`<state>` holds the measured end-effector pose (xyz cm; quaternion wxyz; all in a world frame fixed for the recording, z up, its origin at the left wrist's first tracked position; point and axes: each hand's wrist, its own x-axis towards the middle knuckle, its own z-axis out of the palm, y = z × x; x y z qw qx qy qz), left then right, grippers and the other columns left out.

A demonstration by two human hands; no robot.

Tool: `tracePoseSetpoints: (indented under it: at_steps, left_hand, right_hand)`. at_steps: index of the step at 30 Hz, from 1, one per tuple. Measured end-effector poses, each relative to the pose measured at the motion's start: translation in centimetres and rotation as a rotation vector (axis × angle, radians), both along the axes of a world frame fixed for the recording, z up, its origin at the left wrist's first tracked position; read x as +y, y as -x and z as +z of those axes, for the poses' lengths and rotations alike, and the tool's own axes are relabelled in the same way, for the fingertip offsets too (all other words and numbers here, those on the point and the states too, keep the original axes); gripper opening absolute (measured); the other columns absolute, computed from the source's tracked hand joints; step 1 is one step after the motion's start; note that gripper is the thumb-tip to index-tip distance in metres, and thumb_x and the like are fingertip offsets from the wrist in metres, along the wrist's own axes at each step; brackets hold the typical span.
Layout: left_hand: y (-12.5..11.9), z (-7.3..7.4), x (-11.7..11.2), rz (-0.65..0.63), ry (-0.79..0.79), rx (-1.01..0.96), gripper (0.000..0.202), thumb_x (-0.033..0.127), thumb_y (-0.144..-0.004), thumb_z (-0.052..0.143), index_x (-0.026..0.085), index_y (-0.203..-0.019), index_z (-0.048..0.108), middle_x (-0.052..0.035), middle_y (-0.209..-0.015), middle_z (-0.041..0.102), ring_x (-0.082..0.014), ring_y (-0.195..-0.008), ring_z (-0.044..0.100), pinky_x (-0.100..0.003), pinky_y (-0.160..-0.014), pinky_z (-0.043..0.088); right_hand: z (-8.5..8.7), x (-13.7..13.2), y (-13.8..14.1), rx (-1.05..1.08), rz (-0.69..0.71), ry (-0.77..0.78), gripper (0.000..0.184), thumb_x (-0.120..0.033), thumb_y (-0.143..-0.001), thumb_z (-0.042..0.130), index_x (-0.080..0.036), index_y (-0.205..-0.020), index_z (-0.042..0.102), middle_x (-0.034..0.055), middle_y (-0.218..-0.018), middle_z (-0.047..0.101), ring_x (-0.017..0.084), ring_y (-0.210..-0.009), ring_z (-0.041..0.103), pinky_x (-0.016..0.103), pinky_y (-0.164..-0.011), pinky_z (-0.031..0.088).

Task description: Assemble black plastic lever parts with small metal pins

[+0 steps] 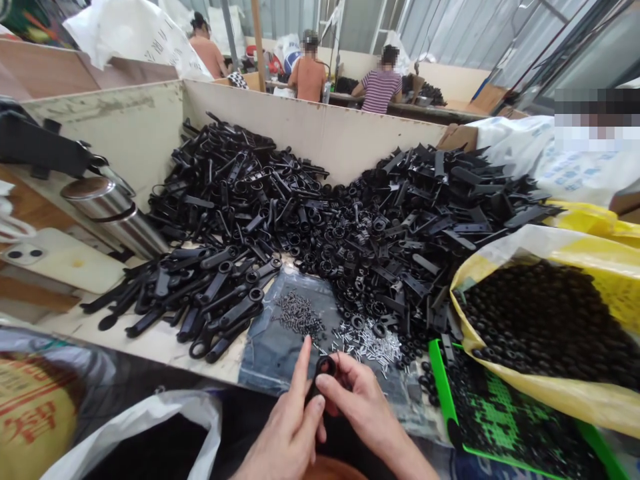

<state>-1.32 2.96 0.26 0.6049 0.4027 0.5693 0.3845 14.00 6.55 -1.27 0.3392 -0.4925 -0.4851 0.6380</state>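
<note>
My left hand (295,420) grips a black plastic part with a ring-shaped end (326,365); its thumb lies against the part and its index finger stretches forward. On the other side, my right hand (363,397) pinches the ring end between thumb and fingers. Much of the part is hidden by both hands. Just beyond them, small dark screws (300,313) and silver pins (377,347) lie in two loose heaps on a dark sheet (265,353). Left of these, black ring-ended handles (220,287) are laid out in a spread pile.
Large heaps of black parts (235,180) and flat black pieces (440,200) fill the walled bench. A green tray (443,380) and a yellow-edged sack (550,320) hold small black pieces at right. A steel flask (117,213) and phone (65,257) are left. Several people sit beyond.
</note>
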Motion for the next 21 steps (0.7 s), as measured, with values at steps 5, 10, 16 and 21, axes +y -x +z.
tracePoseSetpoints:
  at_steps: [5, 10, 16, 21]
  left_hand:
    - [-0.2, 0.2, 0.2, 0.095, -0.11, 0.043, 0.053, 0.042, -0.084, 0.071, 0.03, -0.135, 0.065, -0.0103, -0.113, 0.074, -0.0283, -0.098, 0.066, -0.032, -0.087, 0.05]
    - [-0.8, 0.0, -0.2, 0.155, -0.156, 0.092, 0.022, 0.044, -0.081, 0.073, 0.03, -0.097, 0.08, -0.0104, -0.1, 0.076, -0.0329, -0.093, 0.064, -0.039, -0.094, 0.046]
    - [-0.5, -1.2, -0.1, 0.193, -0.294, -0.001, 0.019, 0.041, -0.083, 0.073, 0.026, -0.093, 0.079, -0.0116, -0.094, 0.074, -0.0324, -0.097, 0.066, -0.04, -0.096, 0.052]
    - [1.5, -0.9, 0.7, -0.162, -0.419, 0.292, 0.023, 0.039, -0.095, 0.056, 0.026, -0.109, 0.069, -0.0075, -0.104, 0.076, -0.0238, -0.093, 0.07, -0.033, -0.087, 0.057]
  right_hand:
    - [-0.2, 0.1, -0.8, -0.025, -0.184, -0.099, 0.041, -0.058, -0.083, 0.072, -0.018, -0.08, 0.063, -0.0034, -0.066, 0.056, 0.011, -0.056, 0.048, 0.022, -0.055, 0.044]
    - [0.3, 0.0, -0.9, -0.012, -0.259, -0.143, 0.038, -0.055, -0.084, 0.073, -0.019, -0.081, 0.065, -0.0022, -0.068, 0.056, 0.011, -0.057, 0.046, 0.021, -0.054, 0.044]
    - [-0.5, -1.0, 0.2, -0.044, -0.331, -0.194, 0.037, -0.055, -0.088, 0.068, -0.018, -0.084, 0.064, -0.001, -0.071, 0.057, 0.013, -0.059, 0.047, 0.022, -0.055, 0.045]
    - [-1.0, -1.4, -0.1, -0.072, -0.33, -0.225, 0.035, -0.051, -0.088, 0.069, -0.018, -0.082, 0.064, -0.0009, -0.071, 0.055, 0.013, -0.063, 0.048, 0.022, -0.058, 0.043]
